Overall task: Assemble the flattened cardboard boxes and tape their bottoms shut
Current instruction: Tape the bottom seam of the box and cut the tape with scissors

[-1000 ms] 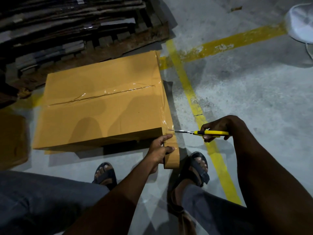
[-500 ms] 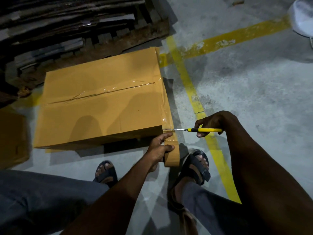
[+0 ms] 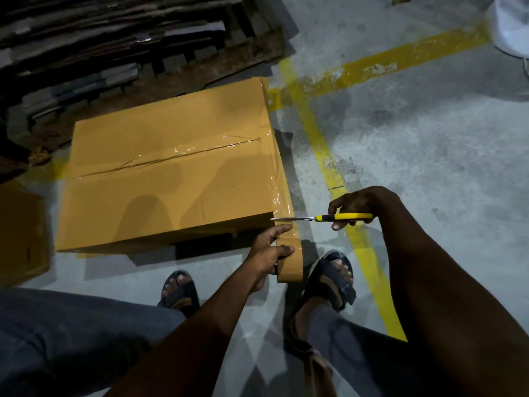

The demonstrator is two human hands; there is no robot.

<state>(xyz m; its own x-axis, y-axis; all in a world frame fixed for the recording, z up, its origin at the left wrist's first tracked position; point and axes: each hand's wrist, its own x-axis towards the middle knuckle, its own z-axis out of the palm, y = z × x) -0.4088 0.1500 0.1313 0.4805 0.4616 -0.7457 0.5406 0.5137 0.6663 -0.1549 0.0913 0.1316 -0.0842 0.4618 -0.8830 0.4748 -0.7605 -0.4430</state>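
Observation:
A brown cardboard box (image 3: 171,173) lies bottom-up on the concrete floor, with clear tape along its centre seam and down its right side. My left hand (image 3: 269,250) grips a brown tape roll (image 3: 289,262) just below the box's near right corner. A strip of tape runs from the roll up to that corner. My right hand (image 3: 352,207) holds a yellow-handled cutter (image 3: 340,217) level, with its blade tip at the taut tape by the corner.
A dark wooden pallet with flattened cardboard (image 3: 114,44) stands behind the box. Another brown box (image 3: 20,236) sits at the left edge. Yellow floor lines (image 3: 320,144) cross to the right. A white object (image 3: 512,27) is at the top right. My sandalled feet are below the roll.
My right hand has moved the cutter leftward, so the blade tip now reaches the tape at the box corner. My left hand has kept hold of the roll.

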